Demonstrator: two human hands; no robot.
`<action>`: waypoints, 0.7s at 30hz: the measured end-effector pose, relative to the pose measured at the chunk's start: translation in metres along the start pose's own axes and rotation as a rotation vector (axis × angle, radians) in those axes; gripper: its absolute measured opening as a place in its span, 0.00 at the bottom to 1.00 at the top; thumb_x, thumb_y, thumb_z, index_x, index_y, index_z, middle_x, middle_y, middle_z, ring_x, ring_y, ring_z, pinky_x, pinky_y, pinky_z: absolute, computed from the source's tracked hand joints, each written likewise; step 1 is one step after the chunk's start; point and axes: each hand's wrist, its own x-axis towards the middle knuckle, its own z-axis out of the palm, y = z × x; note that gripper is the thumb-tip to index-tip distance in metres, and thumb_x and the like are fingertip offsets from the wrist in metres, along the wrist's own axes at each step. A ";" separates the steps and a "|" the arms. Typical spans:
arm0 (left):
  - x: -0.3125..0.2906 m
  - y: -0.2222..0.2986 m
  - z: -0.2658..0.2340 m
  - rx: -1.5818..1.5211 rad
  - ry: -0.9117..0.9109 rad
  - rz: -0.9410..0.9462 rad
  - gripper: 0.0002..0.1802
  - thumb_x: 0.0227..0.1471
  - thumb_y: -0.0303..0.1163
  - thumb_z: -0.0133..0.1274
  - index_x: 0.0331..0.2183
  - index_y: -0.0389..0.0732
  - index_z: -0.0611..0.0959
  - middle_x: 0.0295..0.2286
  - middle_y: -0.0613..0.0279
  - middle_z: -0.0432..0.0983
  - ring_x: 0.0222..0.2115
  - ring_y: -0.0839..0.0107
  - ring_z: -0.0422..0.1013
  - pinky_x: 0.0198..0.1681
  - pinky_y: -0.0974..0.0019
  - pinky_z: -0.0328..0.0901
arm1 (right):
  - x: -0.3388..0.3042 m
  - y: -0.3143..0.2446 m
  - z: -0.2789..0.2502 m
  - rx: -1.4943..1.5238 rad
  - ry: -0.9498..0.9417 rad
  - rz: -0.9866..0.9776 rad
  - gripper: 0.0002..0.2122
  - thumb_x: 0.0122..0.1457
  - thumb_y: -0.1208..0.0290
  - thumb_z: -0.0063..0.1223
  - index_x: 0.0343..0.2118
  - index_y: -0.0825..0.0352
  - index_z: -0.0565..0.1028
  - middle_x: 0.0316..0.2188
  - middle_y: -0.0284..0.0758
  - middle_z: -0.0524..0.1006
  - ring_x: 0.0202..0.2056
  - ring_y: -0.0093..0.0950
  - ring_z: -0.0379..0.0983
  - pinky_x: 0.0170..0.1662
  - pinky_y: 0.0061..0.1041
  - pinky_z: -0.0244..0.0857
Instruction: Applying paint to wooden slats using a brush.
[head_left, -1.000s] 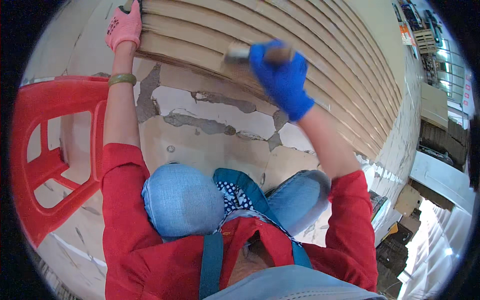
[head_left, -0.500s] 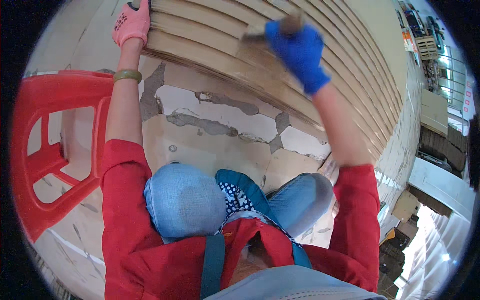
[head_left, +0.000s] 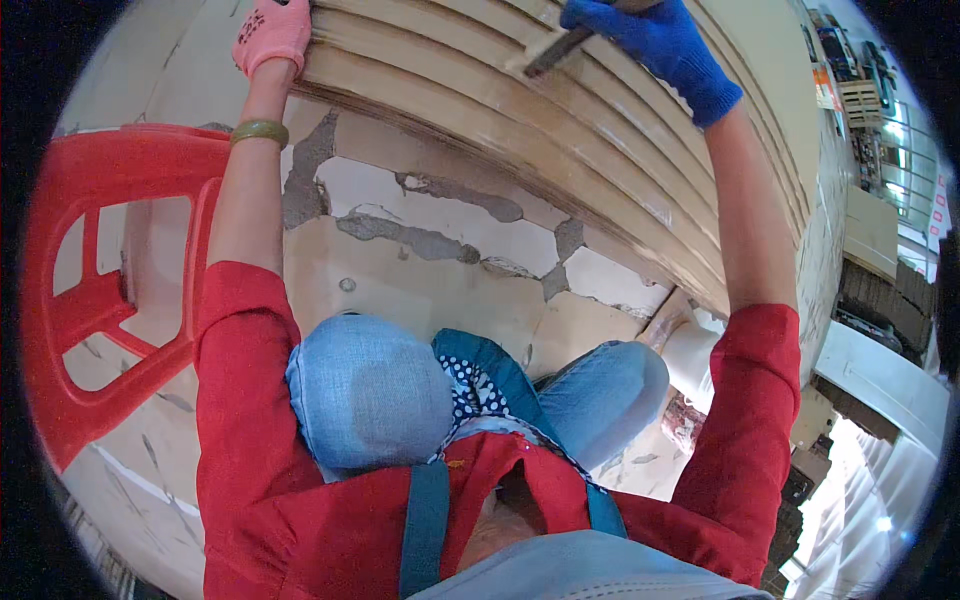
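A stack of tan boards point(head_left: 420, 75), fanned in overlapping steps, spans the top of the head view. At its left edge rests my left hand point(head_left: 275, 38), in a pink glove, closed on the boards' edge; its fingertips run out at the top. My right hand point(head_left: 660, 48), in a blue glove, is wrapped round a flat brush point(head_left: 558, 52) with a dark band and pale bristles. The bristle end lies against the stepped board edges. Part of the brush handle is hidden by the glove or beyond the top edge.
A red plastic stool point(head_left: 55, 350) lies on its side at my left. Cracked pale tiles with grey patches make up the floor point(head_left: 440, 285). A white container point(head_left: 692, 360) stands by my right knee. Boxes and a pale table point(head_left: 885, 375) are at far right.
My right hand has moved right and up with the brush, uncovering the white container. My left hand has shifted very slightly at the boards' left edge.
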 end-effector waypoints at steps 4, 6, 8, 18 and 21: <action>0.008 -0.010 0.001 0.054 -0.068 -0.030 0.34 0.45 0.58 0.34 0.40 0.36 0.72 0.39 0.46 0.68 0.41 0.53 0.64 0.44 0.58 0.58 | 0.009 0.010 0.012 -0.170 -0.029 -0.210 0.04 0.47 0.73 0.53 0.25 0.67 0.73 0.22 0.30 0.72 0.26 0.20 0.67 0.31 0.20 0.62; 0.007 -0.012 -0.001 0.041 -0.091 -0.035 0.35 0.45 0.58 0.34 0.40 0.36 0.72 0.39 0.46 0.68 0.41 0.53 0.64 0.44 0.58 0.58 | 0.002 0.012 0.010 -0.085 -0.106 -0.115 0.04 0.47 0.73 0.54 0.24 0.67 0.73 0.22 0.30 0.72 0.26 0.20 0.66 0.31 0.20 0.62; 0.007 -0.014 0.000 0.073 -0.072 -0.035 0.35 0.46 0.58 0.34 0.40 0.35 0.72 0.39 0.46 0.68 0.42 0.53 0.64 0.44 0.58 0.58 | 0.000 0.021 -0.004 -0.227 -0.149 -0.124 0.04 0.46 0.74 0.54 0.24 0.67 0.73 0.23 0.30 0.72 0.26 0.20 0.67 0.31 0.20 0.62; 0.008 -0.013 0.006 0.065 0.003 0.029 0.35 0.46 0.57 0.33 0.43 0.35 0.70 0.40 0.45 0.67 0.42 0.53 0.63 0.44 0.58 0.58 | -0.025 -0.001 0.053 -0.500 -0.095 -0.439 0.06 0.47 0.70 0.52 0.21 0.66 0.72 0.17 0.34 0.70 0.21 0.21 0.66 0.25 0.22 0.61; 0.004 -0.003 -0.002 0.073 -0.152 -0.025 0.36 0.46 0.57 0.33 0.44 0.35 0.69 0.41 0.45 0.66 0.43 0.54 0.62 0.45 0.59 0.57 | -0.041 0.004 0.046 -0.502 -0.057 -0.208 0.07 0.46 0.70 0.52 0.18 0.66 0.71 0.15 0.37 0.68 0.18 0.28 0.66 0.23 0.26 0.60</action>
